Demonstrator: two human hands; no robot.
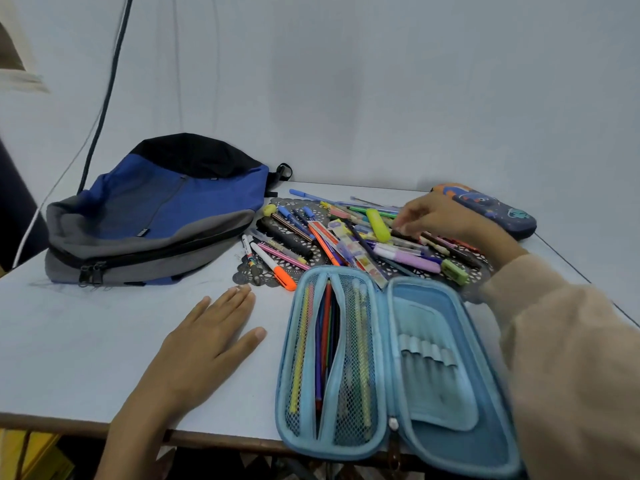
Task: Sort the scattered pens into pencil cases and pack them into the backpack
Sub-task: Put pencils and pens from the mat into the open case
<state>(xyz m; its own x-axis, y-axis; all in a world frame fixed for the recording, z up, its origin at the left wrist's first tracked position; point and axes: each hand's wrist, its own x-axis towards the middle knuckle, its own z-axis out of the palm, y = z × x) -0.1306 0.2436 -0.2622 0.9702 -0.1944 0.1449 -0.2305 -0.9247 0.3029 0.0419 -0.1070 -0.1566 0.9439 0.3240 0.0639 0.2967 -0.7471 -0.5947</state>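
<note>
Ringing the pen pile (346, 237): backpack (156, 209), dark pencil case (498, 211), open blue case (433, 358).

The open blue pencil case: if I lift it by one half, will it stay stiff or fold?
The pencil case has moulded-looking halves, so each probably stays stiff, but it would likely fold at the spine. The pens sit in mesh pockets, so they should mostly stay in.

Looks like an indoor staged/study setup: plain pale table (86, 341) set vs. a creased white cloth backdrop (381, 81), dark cable (112, 81) hanging at left, school gear on top, e.g. backpack (156, 209) & pens (346, 237).
</note>
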